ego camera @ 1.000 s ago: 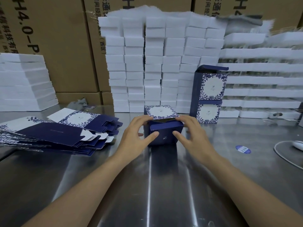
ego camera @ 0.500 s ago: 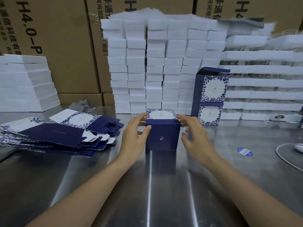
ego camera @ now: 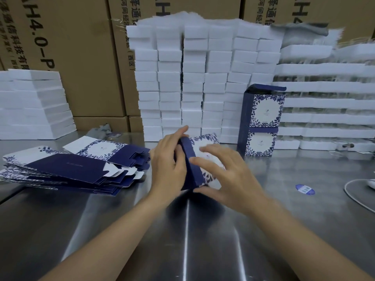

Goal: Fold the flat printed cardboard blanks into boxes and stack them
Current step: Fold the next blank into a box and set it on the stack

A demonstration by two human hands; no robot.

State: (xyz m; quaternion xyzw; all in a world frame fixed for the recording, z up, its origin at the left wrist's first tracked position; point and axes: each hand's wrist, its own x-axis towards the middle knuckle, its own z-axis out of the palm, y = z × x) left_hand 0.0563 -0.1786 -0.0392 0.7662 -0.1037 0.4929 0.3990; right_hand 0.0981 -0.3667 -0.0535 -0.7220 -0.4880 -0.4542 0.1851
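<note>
Box (ego camera: 192, 165) tipped sideways from upright, near left of finished stack (ego camera: 261, 120). Left hand (ego camera: 168, 163) fingers curl round its navy side. Right hand (ego camera: 229, 175) fingers spread, thumb pinching floral face. Carton (ego camera: 60, 57) far left of stack reads "H4.0-P".

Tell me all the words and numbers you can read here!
"AH4.0-P", cut off: left carton.
"通信科技有", cut off: same carton.
"(西区)": middle carton.
Right carton print: cut off, unreadable.
Print on boxes, blanks, sticker: too small to read.
</note>
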